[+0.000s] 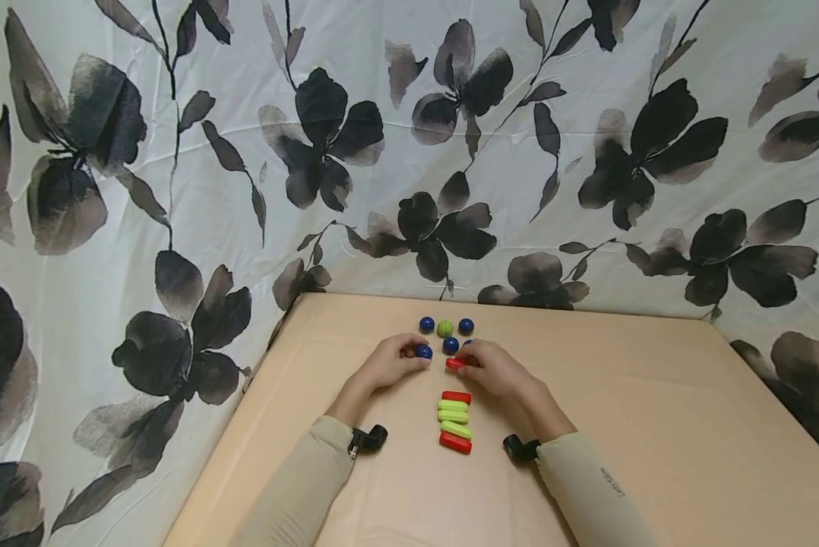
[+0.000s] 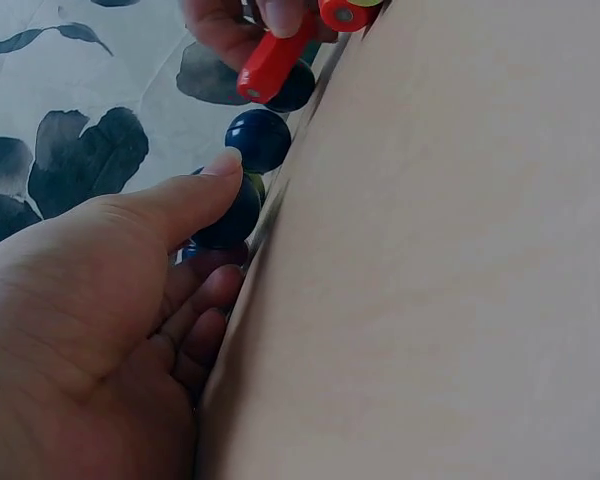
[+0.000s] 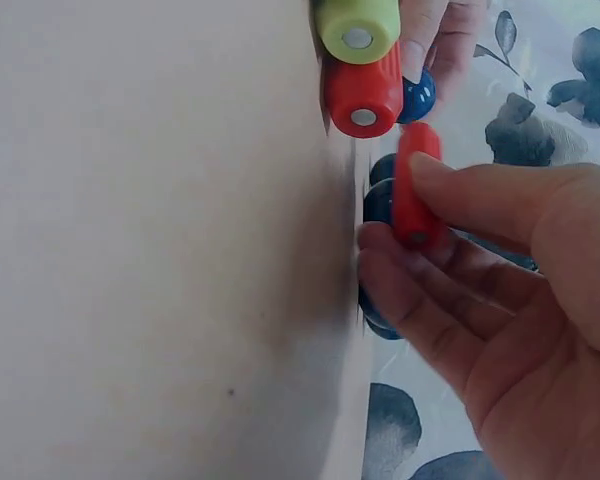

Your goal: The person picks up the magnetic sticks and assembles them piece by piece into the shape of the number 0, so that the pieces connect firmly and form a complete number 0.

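Observation:
My left hand (image 1: 390,362) pinches a blue ball (image 1: 423,352) at the left of a small group of balls. In the left wrist view the thumb presses on this ball (image 2: 232,218), with the other fingers curled behind it. My right hand (image 1: 500,370) grips a short red rod (image 1: 453,364) between thumb and fingers, just off the near side of a blue ball (image 1: 450,346). A pale metal disc shows in the end of the red rod (image 2: 265,72). Another blue ball (image 1: 469,343) is partly hidden by the right hand.
Two blue balls (image 1: 426,325) flank a green ball (image 1: 445,328) farther back. Nearer, between the forearms, several rods lie in a column: red (image 1: 456,396) at both ends, yellow-green (image 1: 453,416) between. A floral cloth (image 1: 396,152) hangs behind the tan table (image 1: 621,425).

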A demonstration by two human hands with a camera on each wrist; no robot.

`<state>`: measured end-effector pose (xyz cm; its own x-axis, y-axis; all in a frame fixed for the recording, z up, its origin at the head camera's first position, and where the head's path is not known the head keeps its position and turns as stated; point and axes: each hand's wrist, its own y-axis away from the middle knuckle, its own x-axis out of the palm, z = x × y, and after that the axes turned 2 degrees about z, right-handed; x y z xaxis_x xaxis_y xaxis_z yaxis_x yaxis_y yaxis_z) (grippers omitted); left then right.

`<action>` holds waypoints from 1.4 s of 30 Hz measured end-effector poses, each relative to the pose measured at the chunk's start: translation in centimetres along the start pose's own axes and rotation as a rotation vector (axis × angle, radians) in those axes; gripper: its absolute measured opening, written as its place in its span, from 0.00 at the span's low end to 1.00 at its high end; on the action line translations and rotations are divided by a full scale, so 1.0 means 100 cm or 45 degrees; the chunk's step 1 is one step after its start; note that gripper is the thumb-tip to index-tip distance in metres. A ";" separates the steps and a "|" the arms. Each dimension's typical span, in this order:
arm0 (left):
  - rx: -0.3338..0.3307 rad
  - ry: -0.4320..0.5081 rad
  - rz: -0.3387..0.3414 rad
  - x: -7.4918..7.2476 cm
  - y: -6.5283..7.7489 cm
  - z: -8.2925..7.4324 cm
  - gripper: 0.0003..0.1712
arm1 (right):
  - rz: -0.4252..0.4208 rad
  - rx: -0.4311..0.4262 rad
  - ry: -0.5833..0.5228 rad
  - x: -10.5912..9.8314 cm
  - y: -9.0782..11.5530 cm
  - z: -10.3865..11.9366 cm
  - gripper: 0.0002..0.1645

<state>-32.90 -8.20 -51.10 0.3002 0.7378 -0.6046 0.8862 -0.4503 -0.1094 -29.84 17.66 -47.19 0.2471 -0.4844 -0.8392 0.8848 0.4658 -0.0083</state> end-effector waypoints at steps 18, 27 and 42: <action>0.045 0.070 0.052 -0.003 -0.001 -0.001 0.21 | -0.154 -0.036 -0.034 0.009 -0.014 0.006 0.12; 0.031 0.077 0.056 -0.001 0.001 -0.002 0.23 | -0.135 -0.032 0.002 0.012 -0.014 0.008 0.11; 0.012 0.066 0.048 0.000 -0.001 -0.003 0.23 | -0.214 0.063 -0.060 0.004 -0.012 0.004 0.14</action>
<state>-32.84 -8.00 -50.85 0.3515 0.7451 -0.5668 0.8705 -0.4829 -0.0949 -30.68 16.59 -47.27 0.1117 -0.5871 -0.8017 0.9333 0.3390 -0.1183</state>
